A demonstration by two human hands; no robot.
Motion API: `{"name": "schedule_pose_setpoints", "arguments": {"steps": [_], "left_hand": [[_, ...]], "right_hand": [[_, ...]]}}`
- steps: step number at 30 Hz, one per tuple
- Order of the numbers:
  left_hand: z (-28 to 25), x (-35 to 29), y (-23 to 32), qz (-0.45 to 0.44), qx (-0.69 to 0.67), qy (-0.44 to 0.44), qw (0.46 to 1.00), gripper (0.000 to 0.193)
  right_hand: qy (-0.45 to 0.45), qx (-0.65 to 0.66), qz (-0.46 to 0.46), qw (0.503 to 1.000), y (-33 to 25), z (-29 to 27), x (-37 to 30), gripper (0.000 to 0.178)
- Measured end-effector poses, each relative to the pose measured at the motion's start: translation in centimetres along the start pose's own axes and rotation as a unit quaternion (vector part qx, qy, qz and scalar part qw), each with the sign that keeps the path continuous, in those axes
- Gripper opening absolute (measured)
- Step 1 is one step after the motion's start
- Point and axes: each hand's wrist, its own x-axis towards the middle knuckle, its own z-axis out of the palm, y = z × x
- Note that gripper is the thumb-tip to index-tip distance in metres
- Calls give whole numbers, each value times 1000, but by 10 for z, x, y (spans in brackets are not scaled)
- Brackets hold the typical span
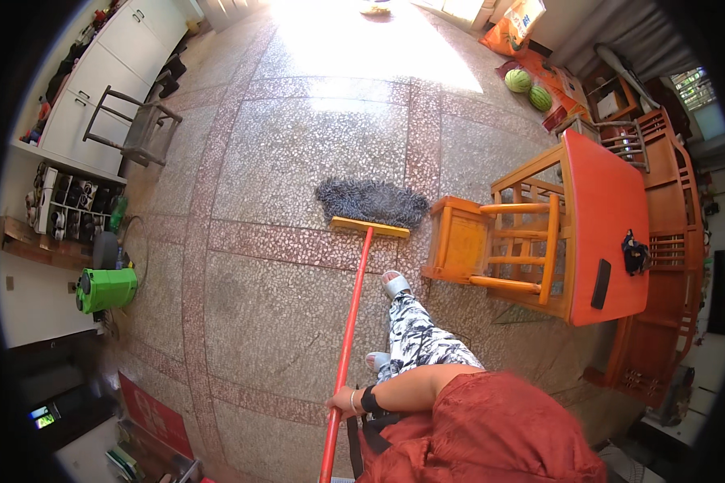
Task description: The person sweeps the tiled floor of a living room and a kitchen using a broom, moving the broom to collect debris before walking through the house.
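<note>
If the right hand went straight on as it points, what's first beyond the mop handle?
Beyond the red mop handle, the right hand would probably meet the red rectangular panel first, though depth is unclear.

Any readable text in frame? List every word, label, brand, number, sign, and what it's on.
Nothing quotable:
Orange-and-white bag: blue print, too small to read.
Red mat: pale marks, too blurred to read.
Lit screen: too small to read.

I see a shaggy, fibrous mop head [374, 201] mid-frame, a smooth, glossy red pole [350, 324] below it, and varnished wood on the chair [461, 240] right of centre.
</note>
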Motion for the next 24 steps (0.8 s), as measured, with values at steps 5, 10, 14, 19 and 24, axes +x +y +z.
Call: {"name": "schedule_pose_setpoints", "arguments": {"steps": [5,10,14,19,24], "left_hand": [[39,0,45,20,-88,-154,984,25],[89,42,88,203,208,-107,951,22],[132,95,136,332,468,46,817,23],[244,88,226,205,459,34,864,21],[343,107,267,210,452,-44,866,24]], "right_hand": [[32,-88,-73,993,-30,-34,17,9],[75,-41,-135,987,-135,-74,-11,12],[143,-23,-216,966,-228,-108,-30,15],[193,17,-294,936,-327,-158,-68,12],[288,-7,-318,903,-399,-240,-92,16]]}}
